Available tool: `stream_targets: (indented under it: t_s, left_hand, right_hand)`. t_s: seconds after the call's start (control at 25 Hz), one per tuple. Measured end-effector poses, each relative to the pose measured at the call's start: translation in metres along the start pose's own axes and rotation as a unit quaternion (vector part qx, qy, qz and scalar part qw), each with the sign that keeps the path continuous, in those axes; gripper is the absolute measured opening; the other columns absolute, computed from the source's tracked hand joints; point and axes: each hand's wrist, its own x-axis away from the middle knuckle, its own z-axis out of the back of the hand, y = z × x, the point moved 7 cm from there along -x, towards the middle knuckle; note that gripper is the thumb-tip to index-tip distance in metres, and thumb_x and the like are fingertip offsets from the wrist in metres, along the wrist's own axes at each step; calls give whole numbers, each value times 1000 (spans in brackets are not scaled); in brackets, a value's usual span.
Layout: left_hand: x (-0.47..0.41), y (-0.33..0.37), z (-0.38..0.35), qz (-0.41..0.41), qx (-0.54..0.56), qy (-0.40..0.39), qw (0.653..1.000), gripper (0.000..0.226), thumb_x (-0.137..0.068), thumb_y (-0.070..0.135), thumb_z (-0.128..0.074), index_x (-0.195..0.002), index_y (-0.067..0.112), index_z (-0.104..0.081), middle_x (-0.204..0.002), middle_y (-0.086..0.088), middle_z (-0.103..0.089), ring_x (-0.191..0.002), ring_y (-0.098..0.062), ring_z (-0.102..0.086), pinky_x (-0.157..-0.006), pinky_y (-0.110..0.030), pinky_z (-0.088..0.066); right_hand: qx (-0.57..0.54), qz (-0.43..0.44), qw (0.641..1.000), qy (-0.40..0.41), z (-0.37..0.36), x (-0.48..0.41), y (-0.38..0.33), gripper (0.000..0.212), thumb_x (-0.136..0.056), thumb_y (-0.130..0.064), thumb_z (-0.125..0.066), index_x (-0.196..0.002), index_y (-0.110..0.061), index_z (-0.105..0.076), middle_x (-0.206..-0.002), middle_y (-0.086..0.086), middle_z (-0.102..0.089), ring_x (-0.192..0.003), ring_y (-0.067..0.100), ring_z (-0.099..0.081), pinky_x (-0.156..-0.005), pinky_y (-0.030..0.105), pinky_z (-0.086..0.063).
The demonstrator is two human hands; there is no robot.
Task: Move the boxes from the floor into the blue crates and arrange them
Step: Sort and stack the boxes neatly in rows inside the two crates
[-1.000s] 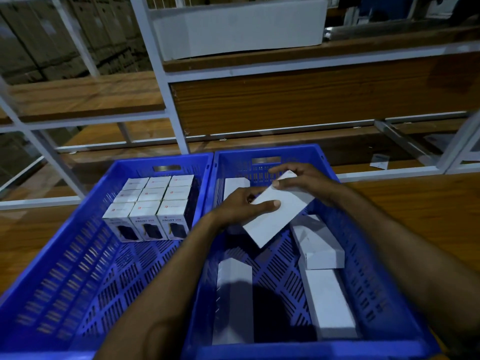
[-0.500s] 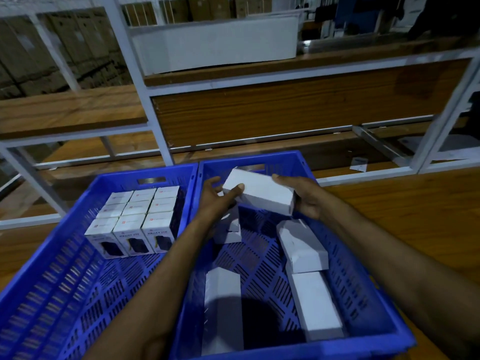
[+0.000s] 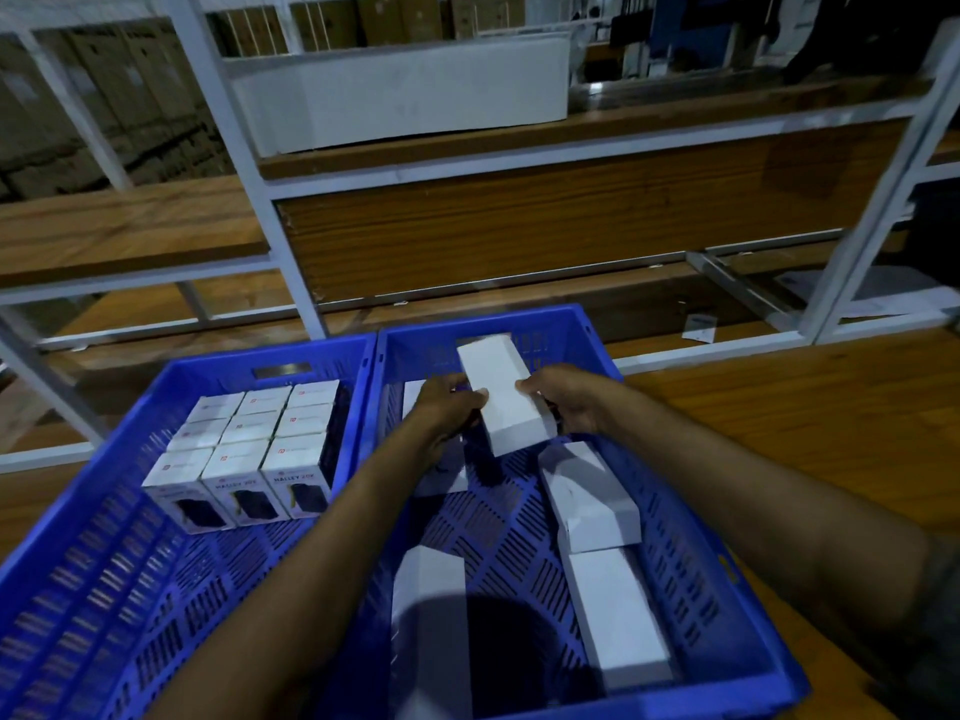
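Note:
Two blue crates stand side by side on the floor. The left crate holds a neat block of several upright white boxes at its far end. Over the far end of the right crate I hold a long white box between both hands, its long side running away from me. My left hand grips its left side and my right hand its right side. Three more white boxes lie loose on this crate's floor, one near left, one at mid right, one near right. Another white box is partly hidden behind my left hand.
A white metal rack with wooden shelves stands just behind the crates. A large white box rests on its upper shelf. Wooden floor stretches to the right of the crates. A small paper scrap lies under the rack.
Both hands have turned the held white box from lying crosswise to pointing away from me and kept it at the right crate's far end. The camera has shifted a little.

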Motion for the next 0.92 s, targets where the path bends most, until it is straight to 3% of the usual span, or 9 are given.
stream_targets:
  t_s: [0.2, 0.32, 0.48, 0.56, 0.6, 0.64, 0.68, 0.72, 0.92]
  left_hand:
    - [-26, -11, -8, 2, -132, 6, 991, 19, -89, -8, -68, -107, -7, -64, -110, -13, -66, -108, -29, -63, -86, -35, -51]
    - [-37, -10, -6, 1, -219, 12, 976, 21, -86, -8, -70, -90, 8, -57, -101, -10, -54, -97, -21, -54, -75, -31, -41]
    - [-47, -10, -8, -24, -305, -5, 952, 33, -72, 3, -75, -100, 9, -58, -106, -10, -56, -98, -22, -56, -79, -29, -44]
    - [-46, -11, -10, -39, -392, -25, 919, 27, -71, -4, -76, -95, 1, -64, -101, -21, -62, -94, -27, -64, -75, -31, -50]
    - [-45, -14, -12, -43, -433, -39, 899, 25, -70, -7, -76, -92, -4, -64, -92, -1, -48, -91, -30, -65, -71, -33, -50]
    - [-44, -17, -14, -56, -462, -47, 884, 26, -71, -8, -75, -94, -9, -64, -131, -25, -48, -97, -33, -66, -70, -35, -50]
    - [-45, -20, -14, -75, -481, -45, 872, 25, -75, -7, -72, -98, -9, -63, -108, -31, -62, -103, -37, -64, -72, -34, -49]
    - [-43, -21, -14, -91, -501, -40, 860, 18, -81, -4, -67, -99, -3, -63, -112, -27, -63, -108, -39, -63, -75, -33, -47]
    - [-36, -32, -22, -150, -655, -57, 739, 28, -91, 18, -70, -115, 6, -65, -122, -15, -61, -117, -35, -54, -91, -41, -45]
  right_hand:
    - [83, -67, 994, 9, -13, -21, 11, 37, -106, -15, -45, -140, 0, -48, -140, 23, -54, -125, 43, -54, -103, 58, -47]
    - [155, -58, 986, -2, -15, -33, 12, 42, -104, -12, -46, -144, 1, -48, -146, 22, -51, -134, 40, -50, -105, 45, -45]
    - [247, -47, 968, -13, -24, -45, 18, 42, -99, -7, -49, -139, 4, -52, -143, 23, -53, -134, 41, -49, -96, 42, -44]
    - [290, -43, 956, -17, -34, -54, 20, 27, -100, -4, -49, -122, 4, -61, -131, 26, -58, -125, 41, -56, -94, 44, -47]
    - [277, -48, 959, -15, -39, -62, 24, 17, -102, -4, -48, -108, 3, -62, -121, 26, -60, -115, 38, -60, -93, 44, -49]
    - [268, -53, 962, -6, -41, -64, 26, 15, -103, -4, -47, -96, 2, -60, -111, 23, -60, -102, 34, -61, -89, 43, -50]
    - [281, -56, 958, -5, -42, -64, 27, 19, -104, -6, -47, -88, -1, -56, -102, 20, -60, -90, 30, -60, -82, 41, -49]
    - [285, -52, 957, -2, -41, -65, 27, 22, -103, -6, -48, -82, -3, -54, -96, 18, -59, -81, 27, -57, -77, 37, -47]
    - [276, -30, 960, -27, -38, -59, 28, 27, -93, 0, -58, -74, -15, -47, -83, 7, -51, -68, 20, -48, -64, 29, -44]
